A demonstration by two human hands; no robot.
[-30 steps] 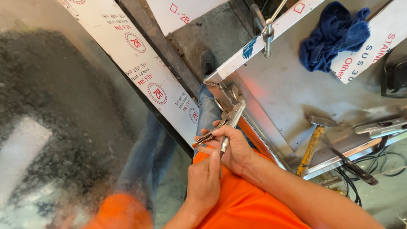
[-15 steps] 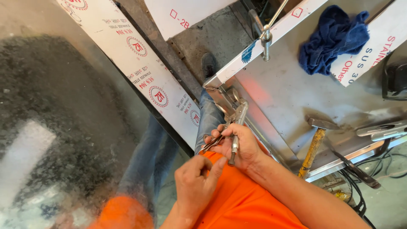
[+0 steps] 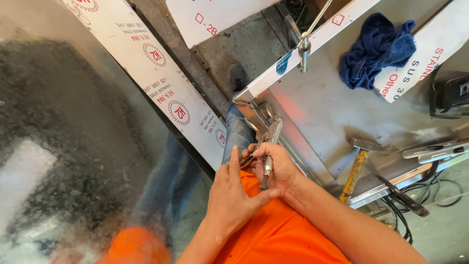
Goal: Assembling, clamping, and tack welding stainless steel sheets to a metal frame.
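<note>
Both hands work the silver steel locking pliers (image 3: 267, 142), clamped on the edge of the shiny steel desk (image 3: 322, 107): the right hand (image 3: 276, 166) grips its handles, the left hand (image 3: 234, 195) fingers the lower lever. Setting the clamp seems underway; squeezing firmly comes next.

White film, red round stamps (image 3: 181, 112), covering steel sheets.

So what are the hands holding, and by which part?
The right hand grips locking pliers by the handles. The left hand rests against them at the handle end, fingers touching.
</note>
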